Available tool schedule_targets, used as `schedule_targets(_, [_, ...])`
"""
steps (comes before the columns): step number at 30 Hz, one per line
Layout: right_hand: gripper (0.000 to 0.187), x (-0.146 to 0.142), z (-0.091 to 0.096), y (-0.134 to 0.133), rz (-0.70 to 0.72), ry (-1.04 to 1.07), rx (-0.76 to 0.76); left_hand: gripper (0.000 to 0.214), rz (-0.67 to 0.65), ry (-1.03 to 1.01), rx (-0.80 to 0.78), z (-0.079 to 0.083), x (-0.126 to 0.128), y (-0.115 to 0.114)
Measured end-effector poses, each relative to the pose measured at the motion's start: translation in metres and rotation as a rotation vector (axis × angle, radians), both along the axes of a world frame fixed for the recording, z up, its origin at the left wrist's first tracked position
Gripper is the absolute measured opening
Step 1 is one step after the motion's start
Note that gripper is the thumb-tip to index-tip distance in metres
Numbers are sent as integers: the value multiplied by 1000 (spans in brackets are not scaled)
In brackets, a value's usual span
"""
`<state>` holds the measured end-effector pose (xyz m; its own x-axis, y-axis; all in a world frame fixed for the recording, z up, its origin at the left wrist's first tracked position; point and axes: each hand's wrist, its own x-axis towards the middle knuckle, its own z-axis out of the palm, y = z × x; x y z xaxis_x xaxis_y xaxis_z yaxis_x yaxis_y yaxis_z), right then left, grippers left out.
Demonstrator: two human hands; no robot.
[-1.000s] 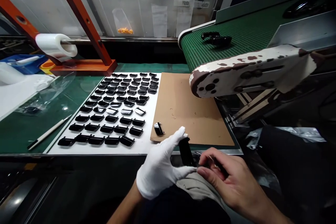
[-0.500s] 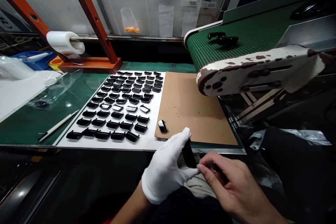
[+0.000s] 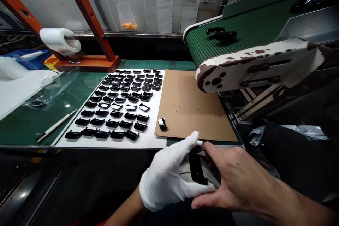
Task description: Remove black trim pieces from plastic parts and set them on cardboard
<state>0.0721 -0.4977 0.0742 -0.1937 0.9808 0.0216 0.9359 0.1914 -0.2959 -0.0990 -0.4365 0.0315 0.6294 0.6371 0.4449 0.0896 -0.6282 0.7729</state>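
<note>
My left hand [image 3: 169, 174], in a white glove, grips a glossy black plastic part [image 3: 196, 166] by its two ends, thumb below and fingers above. The part stands nearly upright just off the table's front edge. From the right, my bare right hand [image 3: 233, 173] closes on the same part, its forefinger at the upper end and its thumb by the lower end. Its other fingers are partly hidden. Beyond the hands, a small black part with a shiny face [image 3: 162, 124] lies on the brown cardboard sheet [image 3: 190, 102].
Rows of similar black parts [image 3: 116, 114] cover a white sheet [image 3: 150, 137] left of the cardboard. A green conveyor [image 3: 196, 46] with black pieces overhangs at the right. A white pen-like tool [image 3: 54, 126] and a film roll [image 3: 54, 39] on an orange stand are at the left.
My right hand has moved up and spread from a pinch at the part's lower end to a hold across both ends. The view has shifted slightly.
</note>
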Motion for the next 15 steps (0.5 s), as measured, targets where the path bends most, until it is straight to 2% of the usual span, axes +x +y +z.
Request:
schedule_targets(6, [79, -1, -3, -1, 2, 30, -76, 101, -24, 6, -15, 2, 0, 2])
schedule_targets(15, [90, 0, -13, 0, 64, -64, 49, 96, -4, 8, -76, 0, 1, 0])
